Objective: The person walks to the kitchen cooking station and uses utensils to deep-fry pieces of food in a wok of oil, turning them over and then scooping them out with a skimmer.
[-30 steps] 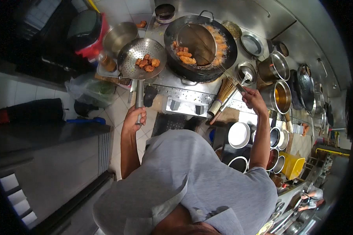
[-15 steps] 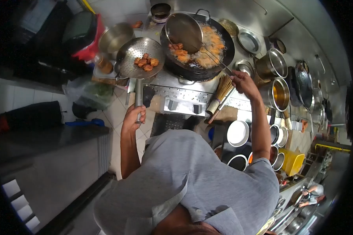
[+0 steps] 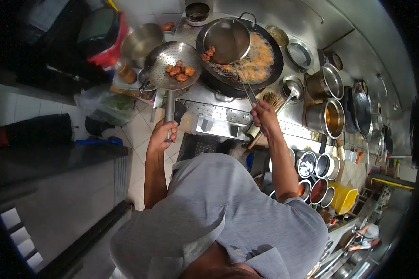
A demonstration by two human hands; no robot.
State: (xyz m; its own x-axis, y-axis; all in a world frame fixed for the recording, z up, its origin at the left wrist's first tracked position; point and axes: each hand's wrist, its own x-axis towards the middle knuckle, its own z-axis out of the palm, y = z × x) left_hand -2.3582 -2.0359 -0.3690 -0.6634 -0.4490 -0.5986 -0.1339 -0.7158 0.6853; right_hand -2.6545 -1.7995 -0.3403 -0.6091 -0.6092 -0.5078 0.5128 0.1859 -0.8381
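Observation:
My left hand [image 3: 165, 131] is closed around the handle of a perforated skimmer [image 3: 172, 52]. Several browned fried pieces [image 3: 179, 70] lie in its bowl, left of the wok. Closed on the long wire handle of a round mesh strainer [image 3: 228, 41] is my right hand [image 3: 265, 114]. That strainer is over the left part of a black wok [image 3: 277, 69], and a few browned pieces [image 3: 208, 53] show at its left edge. Lighter orange pieces [image 3: 260, 58] bubble in oil on the wok's right side.
Left of the skimmer stands a deep metal pot [image 3: 137, 44]. A ladle [image 3: 293, 88], a bristle brush [image 3: 271, 98] and steel pots [image 3: 328, 118] are to the right. Below the wok are stove knobs [image 3: 219, 127]. Another person [image 3: 370, 235] works far off at lower right.
My right hand has moved left and closer to my body, swinging the strainer's handle. The strainer stays over the wok's left part. My left hand still holds the skimmer with the pieces.

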